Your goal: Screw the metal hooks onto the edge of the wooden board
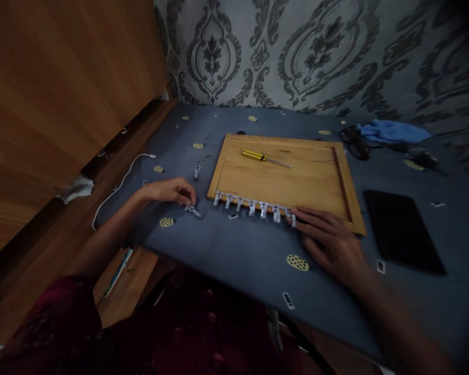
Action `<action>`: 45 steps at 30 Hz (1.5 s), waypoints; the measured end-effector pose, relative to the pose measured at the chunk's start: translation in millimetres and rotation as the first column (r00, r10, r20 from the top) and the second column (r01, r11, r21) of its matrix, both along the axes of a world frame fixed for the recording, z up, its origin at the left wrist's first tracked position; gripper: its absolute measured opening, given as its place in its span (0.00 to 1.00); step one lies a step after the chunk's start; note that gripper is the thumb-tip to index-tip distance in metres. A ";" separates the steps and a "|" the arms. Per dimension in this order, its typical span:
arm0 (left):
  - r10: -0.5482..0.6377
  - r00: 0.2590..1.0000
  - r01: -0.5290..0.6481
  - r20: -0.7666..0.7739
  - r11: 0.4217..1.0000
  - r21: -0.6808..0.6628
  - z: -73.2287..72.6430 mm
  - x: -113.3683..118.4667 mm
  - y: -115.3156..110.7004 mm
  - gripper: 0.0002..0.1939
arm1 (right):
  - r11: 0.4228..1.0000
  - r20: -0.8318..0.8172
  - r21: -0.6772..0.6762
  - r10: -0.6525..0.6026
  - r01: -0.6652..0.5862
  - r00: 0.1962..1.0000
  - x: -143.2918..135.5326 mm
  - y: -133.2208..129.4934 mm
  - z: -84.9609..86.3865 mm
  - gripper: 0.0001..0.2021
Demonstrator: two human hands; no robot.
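Observation:
My left hand (pixel 175 191) is closed, with its fingertips pinching a small metal cabinet hinge (pixel 193 209) just above the table. Several similar hinges (pixel 251 207) line the near edge of a framed wooden cabinet door (pixel 281 179), their arms hanging over it. At the right end of that row, my right hand (pixel 332 239) lies with fingers stretched out, touching the last hinge (pixel 288 214) and the door's edge. A screwdriver (pixel 268 158) with a yellow and black handle rests on the door panel.
Left of the door lie another hinge (pixel 197 171) and several small screws (pixel 204 158). A black tablet-like slab (pixel 403 229), sunglasses (pixel 357 144) and a blue cloth (pixel 394 131) are at the right. A white cable (pixel 131 169) runs along the left of the table beside wooden furniture (pixel 74 78).

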State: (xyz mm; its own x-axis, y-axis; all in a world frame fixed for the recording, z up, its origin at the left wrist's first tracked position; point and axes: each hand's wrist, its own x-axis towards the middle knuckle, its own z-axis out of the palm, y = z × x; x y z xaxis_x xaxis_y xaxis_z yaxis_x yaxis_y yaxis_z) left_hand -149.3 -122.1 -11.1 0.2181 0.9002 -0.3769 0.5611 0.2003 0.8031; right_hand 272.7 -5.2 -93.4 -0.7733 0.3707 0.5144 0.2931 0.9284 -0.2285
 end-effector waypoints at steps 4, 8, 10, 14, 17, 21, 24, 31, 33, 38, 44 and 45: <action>0.052 0.991 -0.041 -0.125 0.995 0.089 2.7 8.6 2.5 0.05 | 1.000 0.007 -0.005 0.021 -0.020 1.000 -0.4 -0.3 2.4 0.20; 0.248 0.927 -0.175 -0.280 0.949 0.261 2.1 16.0 -18.8 0.05 | 0.999 0.017 0.035 0.031 -0.031 0.999 -0.4 -0.7 3.7 0.21; 0.350 0.878 -0.241 -0.326 0.913 0.329 -3.3 24.4 -36.3 0.06 | 0.999 0.014 0.028 0.026 -0.027 1.000 -0.1 -0.9 2.7 0.20; 0.498 0.782 -0.346 -0.374 0.847 0.404 -21.9 50.2 -66.7 0.19 | 1.000 -0.003 -0.020 0.014 -0.014 1.000 0.9 -0.4 -0.6 0.20; 0.567 0.711 -0.386 -0.415 0.809 0.443 -33.8 66.7 -74.3 0.23 | 0.999 0.007 -0.034 0.014 -0.014 1.000 1.6 0.4 -1.0 0.20; 0.614 0.655 -0.415 -0.440 0.779 0.469 -39.8 76.6 -69.3 0.21 | 0.999 0.025 -0.038 0.021 -0.020 0.999 1.7 0.6 1.0 0.19; 0.622 0.638 -0.421 -0.454 0.776 0.470 -39.8 79.1 -65.4 0.20 | 0.999 0.019 -0.033 0.018 -0.017 1.000 0.9 -0.1 2.3 0.20; 0.603 0.670 -0.408 -0.432 0.786 0.464 -36.4 82.6 -68.5 0.21 | 1.000 0.029 0.016 0.014 -0.015 0.999 -1.3 -2.6 4.7 0.21; 0.597 0.691 -0.411 -0.409 0.789 0.457 -34.6 82.0 -69.1 0.22 | 0.999 0.022 0.025 0.021 -0.021 1.000 -1.8 -2.7 4.9 0.20; 0.579 0.739 -0.430 -0.345 0.799 0.419 -29.0 77.4 -67.6 0.23 | 0.999 0.015 0.022 0.033 -0.033 0.999 -1.9 -1.7 3.6 0.19; 0.552 0.774 -0.435 -0.310 0.819 0.374 -23.2 74.3 -66.7 0.22 | 1.000 0.004 0.022 0.020 -0.020 1.000 -1.2 -0.5 0.7 0.17; 0.549 0.776 -0.434 -0.312 0.822 0.368 -22.8 74.2 -66.7 0.22 | 0.999 -0.002 0.024 0.022 -0.022 1.000 -1.1 -0.3 0.3 0.17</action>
